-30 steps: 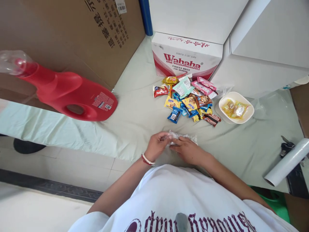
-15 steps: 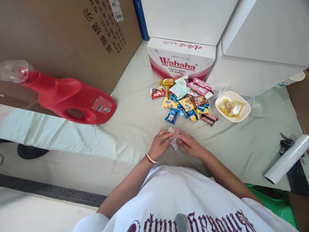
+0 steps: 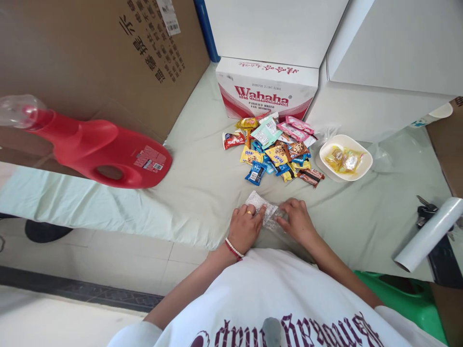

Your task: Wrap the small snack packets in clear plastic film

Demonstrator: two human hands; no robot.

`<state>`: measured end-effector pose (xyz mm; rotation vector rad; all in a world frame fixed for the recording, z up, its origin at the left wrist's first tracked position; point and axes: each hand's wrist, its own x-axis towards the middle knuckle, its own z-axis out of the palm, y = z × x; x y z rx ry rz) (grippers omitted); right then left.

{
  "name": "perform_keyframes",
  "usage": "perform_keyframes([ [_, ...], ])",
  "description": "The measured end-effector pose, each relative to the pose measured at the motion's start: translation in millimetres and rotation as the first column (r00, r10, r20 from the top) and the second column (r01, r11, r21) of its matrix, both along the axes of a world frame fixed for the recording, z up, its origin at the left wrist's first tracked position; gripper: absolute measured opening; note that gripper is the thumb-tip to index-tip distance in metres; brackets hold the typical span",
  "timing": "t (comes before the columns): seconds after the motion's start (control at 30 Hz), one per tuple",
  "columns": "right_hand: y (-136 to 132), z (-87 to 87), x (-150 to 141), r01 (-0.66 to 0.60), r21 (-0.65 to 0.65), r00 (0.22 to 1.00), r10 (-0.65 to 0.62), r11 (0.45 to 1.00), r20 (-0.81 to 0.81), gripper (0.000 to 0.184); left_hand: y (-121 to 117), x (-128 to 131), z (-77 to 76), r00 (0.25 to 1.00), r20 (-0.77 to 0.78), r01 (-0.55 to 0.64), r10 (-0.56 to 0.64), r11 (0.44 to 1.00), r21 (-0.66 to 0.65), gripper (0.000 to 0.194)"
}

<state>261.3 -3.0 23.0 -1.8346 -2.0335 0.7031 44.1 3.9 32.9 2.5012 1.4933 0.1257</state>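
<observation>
A crinkled clear plastic wrapper (image 3: 256, 198) with whitish markings lies near the front edge of the cloth-covered table. My left hand (image 3: 245, 229) has its fingers closed on the wrapper's left part, with the index finger pressed onto it. At the other end, the thumb and fingers of my right hand (image 3: 298, 222) pinch the wrapper's edge. Whether anything is inside the wrapper I cannot tell. Just beyond my hands is a heap of small packaged snacks (image 3: 278, 155), with a blue packet (image 3: 256, 173) at its near side.
Right of the heap stands a cream bowl (image 3: 366, 169) holding yellow-wrapped pieces. A white Wahaba-style water carton (image 3: 267, 91) stands behind. To the left lies a red jug (image 3: 123, 161) by a large cardboard box (image 3: 108, 58). A plastic roll (image 3: 430, 235) and keys (image 3: 427, 208) are far right.
The wrapper, bunched between my fingertips before, is now spread flatter on the table. My right hand has shifted right and my left hand has turned palm-down over it.
</observation>
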Motion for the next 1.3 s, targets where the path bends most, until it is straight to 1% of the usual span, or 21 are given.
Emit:
perform_keyframes([
  [0.07,-10,7.4,2,-0.009,0.044,1.000,0.009,0.999,0.006,0.007,-2,0,-2.4,1.000,-0.006,-0.012,0.012,1.000,0.011,0.042],
  [0.17,-15,17.0,-6,0.068,0.062,0.993,-0.062,0.996,-0.104,0.011,-4,3,-3.5,1.000,-0.022,-0.019,0.019,1.000,0.015,0.042],
  [0.23,-8,20.7,-18,0.081,-0.002,0.980,-0.080,0.997,-0.183,0.015,-5,8,-3.3,1.000,-0.029,-0.008,0.008,1.000,0.012,0.042],
  [0.33,13,19.6,-40,0.023,-0.042,0.964,-0.034,0.999,-0.265,0.018,-7,13,-3.0,1.000,0.007,0.009,-0.009,1.000,-0.024,0.039],
  [0.4,28,14.9,-50,-0.023,-0.025,0.951,0.014,0.999,-0.308,0.021,-10,11,-2.2,0.994,0.106,0.018,-0.009,0.996,-0.087,0.037],
  [0.43,34,11.8,-53,-0.038,-0.015,0.946,0.031,0.999,-0.322,0.021,-11,7,-1.5,0.981,0.193,0.028,-0.002,0.991,-0.133,0.040],
  [0.5,43,5.3,-53,-0.053,0.013,0.940,0.054,0.999,-0.335,0.022,-14,-3,-0.4,0.916,0.395,0.021,0.074,0.973,-0.231,0.052],
  [0.53,44,2.4,-52,-0.059,0.026,0.938,0.064,0.998,-0.341,0.022,-13,-10,-0.3,0.867,0.473,-0.032,0.158,0.964,-0.263,0.053],
  [0.57,45,-0.1,-50,-0.064,0.037,0.935,0.073,0.997,-0.348,0.022,-12,-15,-0.9,0.815,0.516,-0.131,0.263,0.952,-0.277,0.050],
  [0.63,44,-3.1,-48,-0.074,0.051,0.926,0.087,0.996,-0.368,0.023,-4,-22,-4.2,0.726,0.512,-0.386,0.458,0.889,-0.248,0.046],
  [0.67,42,-3.3,-47,-0.075,0.056,0.922,0.091,0.996,-0.377,0.024,1,-23,-6.7,0.714,0.481,-0.468,0.508,0.858,-0.212,0.047],
  [0.7,40,-2.6,-47,-0.071,0.061,0.919,0.089,0.996,-0.383,0.024,6,-22,-9.3,0.732,0.440,-0.495,0.520,0.850,-0.181,0.049],
  [0.8,32,5.6,-47,-0.037,0.050,0.913,0.054,0.998,-0.405,0.025,15,-10,-14.5,0.840,0.355,-0.390,0.411,0.911,-0.133,0.041],
  [0.87,22,14.4,-45,-0.003,-0.018,0.885,-0.006,1.000,-0.465,0.028,13,1,-13.9,0.863,0.376,-0.347,0.337,0.937,-0.044,0.034],
  [0.93,9,21.5,-40,0.012,-0.105,0.819,-0.070,0.994,-0.569,0.035,5,12,-11.7,0.876,0.431,-0.271,0.216,0.960,0.071,0.030],
  [1.0,-6,22.7,-34,0.027,-0.158,0.743,-0.126,0.987,-0.658,0.042,-2,21,-9.8,0.866,0.500,-0.094,0.019,0.988,0.126,0.030],
  [1.07,-21,17.1,-26,0.079,-0.206,0.688,-0.203,0.975,-0.697,0.044,-7,28,-9.0,0.792,0.597,0.098,-0.129,0.992,0.084,0.039],
  [1.13,-32,8.6,-15,0.133,-0.278,0.638,-0.297,0.951,-0.711,0.044,-8,31,-8.7,0.697,0.700,0.243,-0.154,0.970,-0.029,0.052],
  [1.2,-35,4.4,4,0.176,-0.315,0.613,-0.354,0.933,-0.706,0.044,-7,29,-8.4,0.645,0.756,0.332,-0.112,0.932,-0.144,0.061],
  [1.23,-33,5.7,18,0.218,-0.304,0.612,-0.373,0.927,-0.698,0.044,-6,25,-8.5,0.647,0.759,0.338,-0.080,0.921,-0.191,0.061],
  [1.3,-17,16.6,56,0.382,-0.227,0.598,-0.427,0.896,-0.678,0.046,-4,13,-9.9,0.690,0.723,0.256,0.021,0.928,-0.271,0.054],
])
